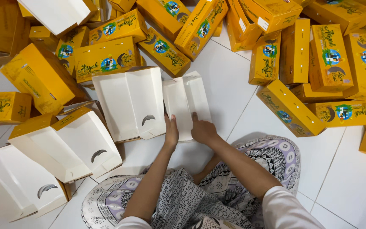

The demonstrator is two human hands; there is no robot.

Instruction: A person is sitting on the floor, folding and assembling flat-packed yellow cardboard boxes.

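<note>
A flat, unfolded cardboard box blank (186, 101) lies white side up on the white tiled floor in front of my knees. My left hand (171, 132) presses on its near left edge with the fingers together. My right hand (202, 129) presses on its near right part, the index finger pointing along a crease. Just left of it lies a second white box blank (128, 101) with a crescent-shaped slot.
Many assembled yellow boxes (106, 57) lie heaped across the far floor and to the right (291, 108). Several half-open boxes with white insides (70, 144) sit at the left. My patterned skirt (191, 199) covers my crossed legs. Bare tiles (344, 178) show at right.
</note>
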